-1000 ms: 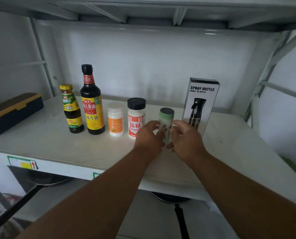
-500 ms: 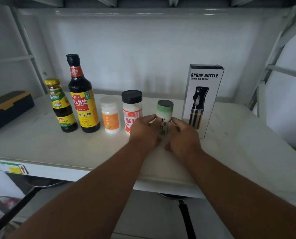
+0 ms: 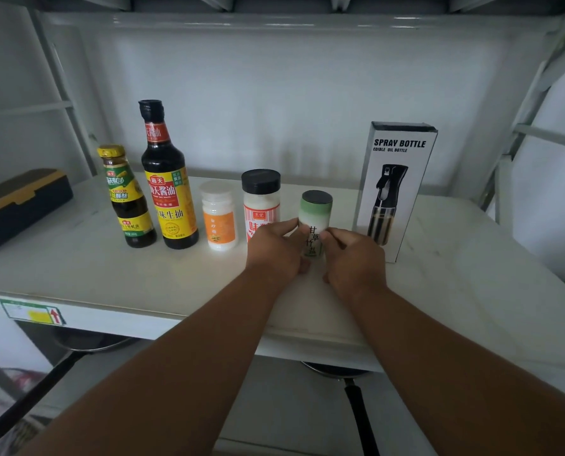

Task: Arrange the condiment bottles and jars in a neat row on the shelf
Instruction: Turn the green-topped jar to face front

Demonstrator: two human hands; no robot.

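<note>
**Five condiment containers and one box on the shelf**

At mid-frame the left hand (image 3: 276, 246) and right hand (image 3: 351, 253) both grasp the green-topped jar (image 3: 314, 222), fingers curled round its lower half from either side. It stands upright on the white shelf (image 3: 77, 274), just right of the black-lidded jar (image 3: 260, 200).

Counted from the left of the frame: two dark sauce bottles, the small yellow-capped bottle (image 3: 128, 199) and the tall soy sauce bottle (image 3: 167, 182), touching or nearly so; then three jars, the white orange-labelled jar (image 3: 218, 217), the black-lidded one and the green-topped one.

One spray bottle box (image 3: 394, 189) stands at the right. One dark case (image 3: 17, 205) lies at the left edge. Two pan handles show beneath the shelf.
</note>
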